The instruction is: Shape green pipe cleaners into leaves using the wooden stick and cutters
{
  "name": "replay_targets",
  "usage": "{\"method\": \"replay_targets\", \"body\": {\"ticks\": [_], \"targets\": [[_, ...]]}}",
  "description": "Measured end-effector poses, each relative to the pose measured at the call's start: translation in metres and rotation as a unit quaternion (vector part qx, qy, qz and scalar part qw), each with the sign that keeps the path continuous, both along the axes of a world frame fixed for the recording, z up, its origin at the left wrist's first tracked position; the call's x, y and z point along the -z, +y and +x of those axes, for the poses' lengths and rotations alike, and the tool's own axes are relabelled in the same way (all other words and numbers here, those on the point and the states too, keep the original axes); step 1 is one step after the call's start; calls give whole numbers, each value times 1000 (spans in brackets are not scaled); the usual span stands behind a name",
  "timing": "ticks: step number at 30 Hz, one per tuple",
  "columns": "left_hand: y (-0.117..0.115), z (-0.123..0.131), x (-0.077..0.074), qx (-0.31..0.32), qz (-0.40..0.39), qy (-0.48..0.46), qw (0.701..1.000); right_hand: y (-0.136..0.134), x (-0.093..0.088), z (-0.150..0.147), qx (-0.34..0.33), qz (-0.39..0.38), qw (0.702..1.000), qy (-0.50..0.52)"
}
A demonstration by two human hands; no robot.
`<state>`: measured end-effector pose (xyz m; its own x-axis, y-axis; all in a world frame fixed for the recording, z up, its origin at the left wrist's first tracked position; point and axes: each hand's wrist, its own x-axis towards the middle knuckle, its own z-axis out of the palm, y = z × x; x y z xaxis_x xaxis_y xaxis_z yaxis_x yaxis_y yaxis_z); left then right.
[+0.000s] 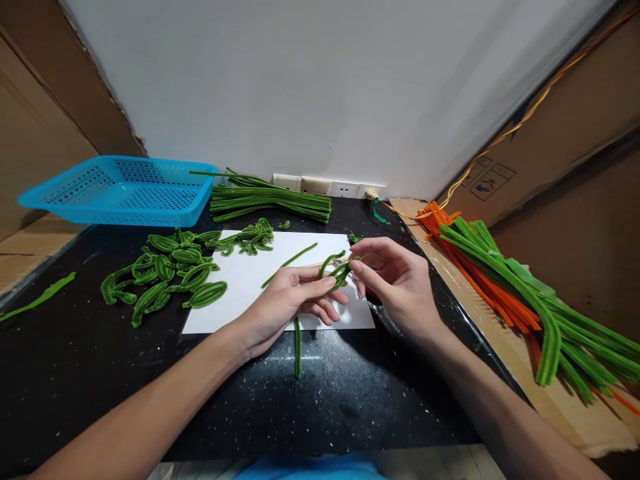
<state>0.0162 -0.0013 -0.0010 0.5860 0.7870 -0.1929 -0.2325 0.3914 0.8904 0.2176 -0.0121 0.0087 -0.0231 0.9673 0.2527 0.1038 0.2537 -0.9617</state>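
Observation:
Between my two hands is a green pipe cleaner (341, 272) bent into a small loop, held above the white paper (235, 313). My left hand (295, 293) pinches its near end between thumb and finger. At its far end, the thumb and finger of my right hand (390, 273) close on the tip. A straight green stem (298, 350) hangs below my left hand. One loose green stem (290, 264) lies on the paper behind my fingers. To the left sits a heap of leaf-shaped green pieces (165, 268), with curled green pieces (257, 233) on the paper's back edge.
A blue plastic basket (135, 193) stands at the back left. Beside it lies a bundle of green pipe cleaners (270, 200) before the wall sockets (345, 190). Orange pipe cleaners (480, 287) and more green ones (565, 320) rest on cardboard at right. Yellow wire (530, 113) runs up the right side.

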Motion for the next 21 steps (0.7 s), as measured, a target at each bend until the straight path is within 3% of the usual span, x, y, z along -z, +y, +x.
{"method": "replay_targets", "body": {"ticks": [7, 15, 21], "targets": [[-1, 0, -2, -6, 0, -18, 1000, 2, 6, -5, -84, -77, 992, 56], [1, -1, 2, -17, -12, -38, 999, 6, 14, 1, -78, -84, 992, 46], [3, 1, 4, -57, 50, 23, 997, 5, 10, 0, -61, -59, 996, 17]]}}
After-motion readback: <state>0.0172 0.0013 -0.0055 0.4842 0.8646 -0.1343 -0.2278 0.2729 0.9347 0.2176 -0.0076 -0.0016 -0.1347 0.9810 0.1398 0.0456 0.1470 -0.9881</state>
